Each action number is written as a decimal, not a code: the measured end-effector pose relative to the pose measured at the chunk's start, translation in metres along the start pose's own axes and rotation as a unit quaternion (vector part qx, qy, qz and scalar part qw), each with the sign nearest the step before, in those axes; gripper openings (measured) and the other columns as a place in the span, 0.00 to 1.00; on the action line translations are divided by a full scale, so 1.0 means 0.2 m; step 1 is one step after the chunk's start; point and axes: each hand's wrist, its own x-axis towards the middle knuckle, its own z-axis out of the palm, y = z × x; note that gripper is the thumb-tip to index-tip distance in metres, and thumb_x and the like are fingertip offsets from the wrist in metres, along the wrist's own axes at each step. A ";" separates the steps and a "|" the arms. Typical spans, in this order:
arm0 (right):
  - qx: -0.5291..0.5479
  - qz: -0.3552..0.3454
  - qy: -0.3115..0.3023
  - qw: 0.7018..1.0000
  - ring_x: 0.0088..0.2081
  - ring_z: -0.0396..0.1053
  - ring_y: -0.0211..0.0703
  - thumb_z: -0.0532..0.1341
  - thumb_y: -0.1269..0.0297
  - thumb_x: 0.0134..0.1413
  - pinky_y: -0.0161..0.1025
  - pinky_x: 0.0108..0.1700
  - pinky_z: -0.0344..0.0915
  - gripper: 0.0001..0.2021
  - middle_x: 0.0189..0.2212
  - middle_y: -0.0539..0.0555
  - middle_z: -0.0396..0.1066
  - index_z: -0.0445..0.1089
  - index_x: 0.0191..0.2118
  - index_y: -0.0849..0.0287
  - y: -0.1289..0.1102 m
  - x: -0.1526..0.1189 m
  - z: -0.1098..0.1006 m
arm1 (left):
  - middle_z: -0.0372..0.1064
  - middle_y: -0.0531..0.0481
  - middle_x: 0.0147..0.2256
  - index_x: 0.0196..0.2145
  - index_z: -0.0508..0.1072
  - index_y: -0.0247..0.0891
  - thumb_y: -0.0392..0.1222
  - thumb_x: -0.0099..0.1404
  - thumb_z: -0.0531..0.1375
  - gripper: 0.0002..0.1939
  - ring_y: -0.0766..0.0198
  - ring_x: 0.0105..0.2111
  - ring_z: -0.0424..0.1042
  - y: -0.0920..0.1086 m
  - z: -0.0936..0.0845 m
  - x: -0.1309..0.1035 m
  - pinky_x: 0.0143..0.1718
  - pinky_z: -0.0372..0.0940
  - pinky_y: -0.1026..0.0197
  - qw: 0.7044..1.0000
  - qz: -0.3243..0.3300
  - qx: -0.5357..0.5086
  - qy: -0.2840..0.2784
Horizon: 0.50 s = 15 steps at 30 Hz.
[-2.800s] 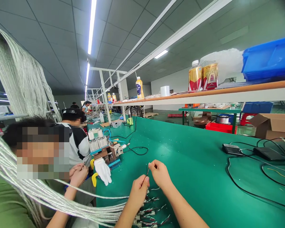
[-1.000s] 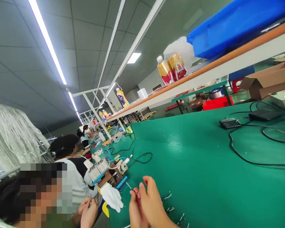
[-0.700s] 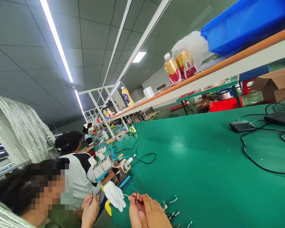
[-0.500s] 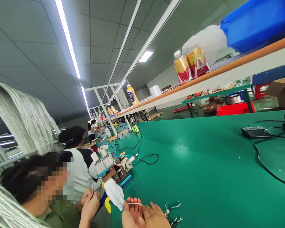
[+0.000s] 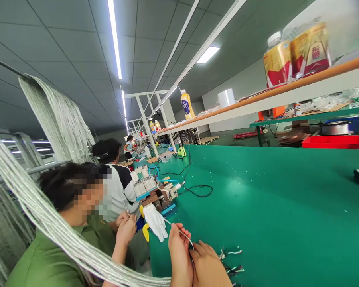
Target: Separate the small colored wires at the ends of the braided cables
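A thin white-grey cable [image 5: 186,236] runs between my two hands at the bottom centre of the view. My left hand [image 5: 179,251] is closed around it, and one end sticks out past my thumb towards the glove. The cable bends down to the fingertips of my right hand [image 5: 208,264], which are closed on it; the part beneath them is hidden. Short cable ends with black, white and red wires [image 5: 235,270] lie on the green table [image 5: 272,223], just right of my right hand. A white glove [image 5: 155,221] lies at the table's left edge.
A small bench machine [image 5: 155,189] with blue air tubes stands beyond the glove, yellow handles [image 5: 145,232] below it. To my left a co-worker in green [image 5: 89,243] sits close. A hank of silvery cables [image 5: 77,247] hangs between us. Bottles [image 5: 277,61] stand on the shelf.
The view has swung right and shifted downwards. My left hand has turned from palm-open to closed, and more cable now shows, bent between my hands. A hanging cable hank now crosses the lower left.
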 end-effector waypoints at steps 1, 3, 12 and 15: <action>0.000 0.000 0.004 1.000 0.62 0.59 0.61 0.53 0.69 0.55 0.54 0.66 0.51 0.22 0.56 0.65 0.68 0.73 0.54 0.65 -0.01 -0.01 -0.01 | 0.62 0.56 0.20 0.29 0.68 0.38 0.51 0.68 0.59 0.16 0.71 0.19 0.61 -0.01 0.00 0.01 0.20 0.59 0.68 1.000 0.005 0.000 0.008; 0.005 0.000 0.009 1.000 0.62 0.59 0.61 0.53 0.68 0.56 0.55 0.66 0.50 0.23 0.56 0.65 0.68 0.71 0.56 0.64 -0.03 -0.02 -0.03 | 0.55 0.59 0.16 0.22 0.64 0.38 0.54 0.67 0.60 0.21 0.72 0.15 0.55 -0.04 -0.01 0.02 0.17 0.55 0.69 1.000 0.021 0.001 0.023; 0.022 -0.031 0.026 0.999 0.59 0.62 0.57 0.56 0.64 0.58 0.49 0.65 0.51 0.26 0.56 0.62 0.68 0.65 0.62 0.59 -0.07 -0.04 -0.09 | 0.55 0.55 0.13 0.18 0.60 0.44 0.53 0.51 0.72 0.24 0.60 0.23 0.68 -0.08 0.06 -0.04 0.24 0.64 0.60 0.997 0.065 0.018 0.033; 0.015 -0.024 0.035 0.999 0.59 0.61 0.57 0.55 0.66 0.57 0.49 0.66 0.49 0.24 0.55 0.64 0.68 0.68 0.60 0.63 -0.07 -0.05 -0.09 | 0.54 0.57 0.13 0.18 0.59 0.44 0.52 0.49 0.73 0.24 0.62 0.21 0.66 -0.07 0.05 -0.06 0.20 0.61 0.62 0.997 0.057 0.029 0.045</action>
